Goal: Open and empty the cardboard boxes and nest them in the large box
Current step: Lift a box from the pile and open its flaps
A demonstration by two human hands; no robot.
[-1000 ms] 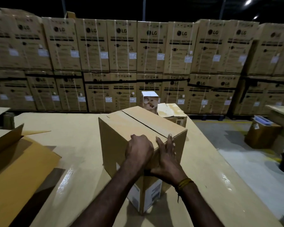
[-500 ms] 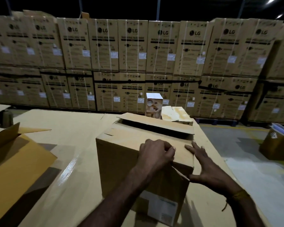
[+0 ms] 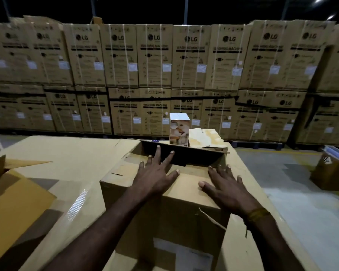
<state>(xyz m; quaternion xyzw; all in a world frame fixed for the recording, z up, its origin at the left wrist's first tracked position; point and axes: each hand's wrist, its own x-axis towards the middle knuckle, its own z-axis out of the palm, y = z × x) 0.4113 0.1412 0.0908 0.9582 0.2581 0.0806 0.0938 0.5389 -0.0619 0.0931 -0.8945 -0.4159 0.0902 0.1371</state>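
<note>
wall of stacked LG washing-machine cartons (image 3: 155, 55) — background | blue tray (image 3: 337, 154) — right floor

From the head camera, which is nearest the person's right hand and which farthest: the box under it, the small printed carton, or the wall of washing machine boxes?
1. Cardboard box: right under the right hand, which rests flat on its near flap.
2. Small printed carton: upright on the table beyond the box, slightly left.
3. Stacked washing machine boxes: along the back, past the table.

Standing along the far side: a two-tier wall of strapped washing-machine cartons (image 3: 155, 55), resting on dark pallets (image 3: 258, 143). Spreading at right: grey concrete floor (image 3: 294, 192), reflecting light. Glowing above, against a dark ceiling: ceiling lamps (image 3: 330, 17).
</note>
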